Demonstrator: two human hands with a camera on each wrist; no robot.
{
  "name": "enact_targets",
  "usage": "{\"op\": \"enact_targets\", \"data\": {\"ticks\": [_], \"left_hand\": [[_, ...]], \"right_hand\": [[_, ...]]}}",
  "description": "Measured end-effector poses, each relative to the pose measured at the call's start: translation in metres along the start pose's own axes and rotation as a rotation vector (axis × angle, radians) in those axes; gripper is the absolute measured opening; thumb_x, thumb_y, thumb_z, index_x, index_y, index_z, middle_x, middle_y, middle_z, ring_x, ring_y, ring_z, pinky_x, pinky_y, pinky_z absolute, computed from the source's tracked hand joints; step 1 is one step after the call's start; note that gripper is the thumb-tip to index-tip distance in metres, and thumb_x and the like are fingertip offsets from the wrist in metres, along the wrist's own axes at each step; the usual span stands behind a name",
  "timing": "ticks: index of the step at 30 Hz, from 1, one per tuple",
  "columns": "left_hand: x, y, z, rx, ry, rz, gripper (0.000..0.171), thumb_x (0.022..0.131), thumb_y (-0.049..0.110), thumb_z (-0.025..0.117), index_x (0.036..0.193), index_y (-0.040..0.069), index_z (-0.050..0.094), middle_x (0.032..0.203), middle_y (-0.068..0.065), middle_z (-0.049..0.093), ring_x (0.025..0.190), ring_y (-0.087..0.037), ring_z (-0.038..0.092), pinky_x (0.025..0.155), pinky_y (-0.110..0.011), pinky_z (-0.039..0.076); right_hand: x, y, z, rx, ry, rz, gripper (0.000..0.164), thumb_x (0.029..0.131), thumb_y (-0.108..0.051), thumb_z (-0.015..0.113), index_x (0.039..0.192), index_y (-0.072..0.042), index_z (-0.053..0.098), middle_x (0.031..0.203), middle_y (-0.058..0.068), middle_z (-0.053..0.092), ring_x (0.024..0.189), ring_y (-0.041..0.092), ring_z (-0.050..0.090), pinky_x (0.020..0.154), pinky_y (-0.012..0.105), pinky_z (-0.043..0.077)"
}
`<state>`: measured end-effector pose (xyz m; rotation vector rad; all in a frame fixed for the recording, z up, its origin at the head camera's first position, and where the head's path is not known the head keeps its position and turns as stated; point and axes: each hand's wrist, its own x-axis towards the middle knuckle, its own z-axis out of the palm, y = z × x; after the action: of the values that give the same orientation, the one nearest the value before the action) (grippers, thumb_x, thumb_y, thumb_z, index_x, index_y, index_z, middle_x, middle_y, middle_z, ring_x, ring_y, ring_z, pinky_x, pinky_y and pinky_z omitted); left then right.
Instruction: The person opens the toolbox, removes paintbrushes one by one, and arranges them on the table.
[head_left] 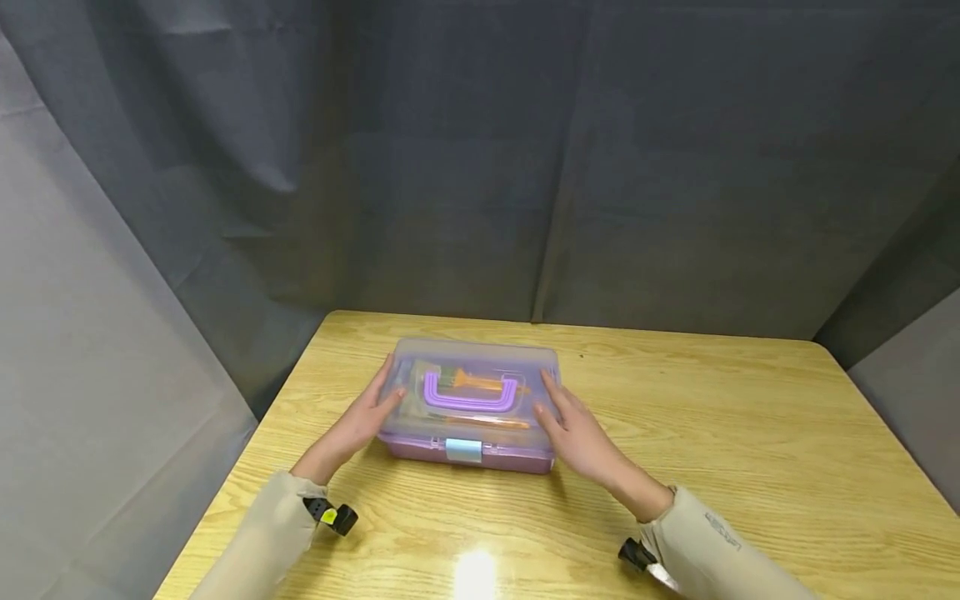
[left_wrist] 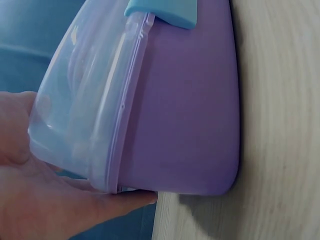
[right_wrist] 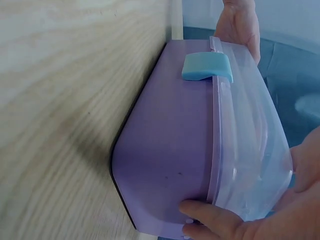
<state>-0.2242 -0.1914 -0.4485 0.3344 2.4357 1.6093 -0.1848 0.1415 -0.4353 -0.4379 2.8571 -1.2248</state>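
A purple plastic storage box with a clear lid sits on the wooden table, its blue latch facing me and fastened over the lid's edge. The purple carry handle lies folded down on top. At the left end my left hand grips the box, thumb on the lid and fingers along the side. My right hand holds the opposite end in a similar way; its fingertips touch the purple wall. Through the lid, an orange-handled brush and a thin orange stick-like item show.
The wooden table extends well to the right of the box, with its back edge behind the lid. Dark grey curtains hang behind the table, and lighter grey cloth is at the left side.
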Motion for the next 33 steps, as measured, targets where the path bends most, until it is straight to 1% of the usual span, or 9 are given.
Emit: {"op": "enact_targets", "data": {"ticks": [4,7,10,15,19,26,32,33], "left_hand": [[-0.011,0.005,0.003,0.013,0.003,-0.001,0.068,0.103,0.024,0.040,0.153,0.016,-0.005,0.158,-0.010,-0.007,0.142,-0.029,-0.006,0.113,-0.049,-0.001],[-0.019,0.008,0.005,0.021,0.003,0.002,0.068,0.103,0.025,0.040,0.153,0.015,-0.004,0.158,-0.011,-0.006,0.142,-0.030,-0.005,0.113,-0.049,0.000],[-0.027,0.008,0.007,0.039,0.006,0.000,0.069,0.102,0.026,0.042,0.153,0.013,-0.003,0.158,-0.012,-0.005,0.142,-0.031,-0.004,0.113,-0.049,0.001],[-0.036,0.008,0.010,0.066,0.011,0.004,0.071,0.101,0.028,0.043,0.152,0.010,-0.003,0.157,-0.015,-0.003,0.142,-0.033,-0.002,0.113,-0.049,0.002],[-0.039,0.009,0.012,0.073,0.013,0.009,0.071,0.101,0.027,0.044,0.152,0.010,-0.002,0.157,-0.015,-0.003,0.142,-0.033,-0.002,0.113,-0.048,0.002],[-0.044,0.014,0.014,0.080,0.007,0.025,0.070,0.102,0.022,0.044,0.151,0.004,-0.003,0.156,-0.018,-0.003,0.142,-0.034,-0.002,0.113,-0.050,0.002],[-0.044,0.016,0.014,0.087,-0.011,0.021,0.071,0.102,0.024,0.043,0.151,0.005,-0.004,0.156,-0.018,-0.005,0.142,-0.034,-0.003,0.113,-0.050,0.002],[-0.043,0.015,0.014,0.091,-0.012,0.023,0.071,0.102,0.024,0.043,0.151,0.005,-0.004,0.156,-0.018,-0.004,0.142,-0.035,-0.003,0.113,-0.050,0.002]], "right_hand": [[-0.012,-0.002,-0.002,-0.014,-0.023,0.004,0.062,0.102,-0.037,0.039,0.152,-0.010,0.017,0.153,0.021,0.020,0.137,0.042,0.021,0.108,0.057,0.019],[-0.021,-0.003,-0.003,-0.011,-0.027,0.000,0.062,0.101,-0.039,0.041,0.152,-0.012,0.018,0.152,0.021,0.021,0.136,0.042,0.022,0.107,0.057,0.020],[-0.029,-0.005,-0.005,-0.001,-0.039,-0.007,0.064,0.100,-0.040,0.043,0.152,-0.014,0.018,0.152,0.022,0.022,0.134,0.044,0.026,0.106,0.059,0.023],[-0.042,-0.009,-0.008,-0.004,-0.048,-0.001,0.066,0.098,-0.047,0.043,0.152,-0.018,0.020,0.150,0.024,0.023,0.132,0.046,0.030,0.103,0.063,0.025],[-0.048,-0.011,-0.010,-0.015,-0.051,0.005,0.067,0.098,-0.049,0.042,0.152,-0.019,0.020,0.149,0.026,0.024,0.131,0.048,0.029,0.101,0.065,0.026],[-0.053,-0.010,-0.010,-0.028,-0.056,0.023,0.066,0.097,-0.049,0.042,0.153,-0.020,0.020,0.150,0.026,0.024,0.129,0.050,0.030,0.099,0.068,0.027],[-0.054,-0.010,-0.012,-0.046,-0.068,0.047,0.068,0.096,-0.053,0.041,0.153,-0.023,0.019,0.150,0.026,0.024,0.128,0.051,0.032,0.097,0.068,0.028],[-0.054,-0.010,-0.012,-0.052,-0.071,0.052,0.068,0.096,-0.054,0.041,0.153,-0.024,0.019,0.150,0.026,0.024,0.127,0.050,0.035,0.097,0.068,0.029]]}}
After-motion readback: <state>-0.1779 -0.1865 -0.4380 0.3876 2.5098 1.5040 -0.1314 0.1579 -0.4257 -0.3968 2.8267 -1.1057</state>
